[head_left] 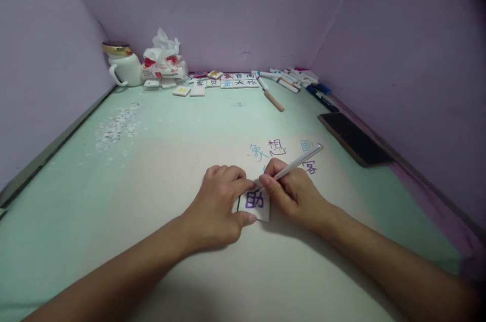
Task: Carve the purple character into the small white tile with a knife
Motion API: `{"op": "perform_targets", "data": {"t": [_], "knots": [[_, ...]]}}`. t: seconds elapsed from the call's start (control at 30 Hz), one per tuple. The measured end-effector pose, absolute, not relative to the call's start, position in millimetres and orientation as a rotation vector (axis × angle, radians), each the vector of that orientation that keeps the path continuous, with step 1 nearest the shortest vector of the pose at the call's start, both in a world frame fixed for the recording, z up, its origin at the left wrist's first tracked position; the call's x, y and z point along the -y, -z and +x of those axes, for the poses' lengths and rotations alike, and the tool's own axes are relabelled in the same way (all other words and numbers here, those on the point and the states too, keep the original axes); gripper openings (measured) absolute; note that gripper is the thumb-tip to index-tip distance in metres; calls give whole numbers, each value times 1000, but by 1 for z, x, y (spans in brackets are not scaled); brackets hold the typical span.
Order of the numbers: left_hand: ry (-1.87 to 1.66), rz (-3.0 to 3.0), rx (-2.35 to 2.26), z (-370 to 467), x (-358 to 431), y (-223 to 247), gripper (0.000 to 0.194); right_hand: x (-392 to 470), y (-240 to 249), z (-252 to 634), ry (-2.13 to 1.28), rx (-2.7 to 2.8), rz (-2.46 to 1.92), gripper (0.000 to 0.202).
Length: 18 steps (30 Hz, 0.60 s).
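Observation:
A small white square card (261, 213) lies on the table with a purple Chinese character on it. My left hand (218, 205) grips it, thumb at the lower edge and index finger at the upper edge. In my right hand (298, 193) is a slim pale pen (299, 161), slanting up to the right. Its tip meets the card's top, close to my left index finger, and is partly hidden by the fingers. Blue and purple characters (276, 148) are written on the tabletop just beyond my hands, some covered by the right one.
Along the back wall stand a white mug (129, 70), a tissue pack (164, 66) and rows of lettered cards (239, 83). Several markers (286, 84) and a brown stick-like piece (274, 101) lie back right. A dark phone (355, 137) rests at right, white scraps (118, 125) at left.

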<state>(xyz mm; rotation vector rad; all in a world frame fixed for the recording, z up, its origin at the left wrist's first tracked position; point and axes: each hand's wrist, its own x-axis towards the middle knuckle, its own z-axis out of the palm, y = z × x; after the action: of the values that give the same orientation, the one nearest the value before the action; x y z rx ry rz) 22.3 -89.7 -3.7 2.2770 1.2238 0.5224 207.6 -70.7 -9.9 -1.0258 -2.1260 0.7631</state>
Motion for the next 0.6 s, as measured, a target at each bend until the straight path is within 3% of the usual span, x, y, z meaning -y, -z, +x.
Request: {"op": "perform_targets", "data": {"t": [0.6], "knots": [[-554,2315,-1270,22,92,8,37,78,8,205,-788,2014,-1254,31]]}}
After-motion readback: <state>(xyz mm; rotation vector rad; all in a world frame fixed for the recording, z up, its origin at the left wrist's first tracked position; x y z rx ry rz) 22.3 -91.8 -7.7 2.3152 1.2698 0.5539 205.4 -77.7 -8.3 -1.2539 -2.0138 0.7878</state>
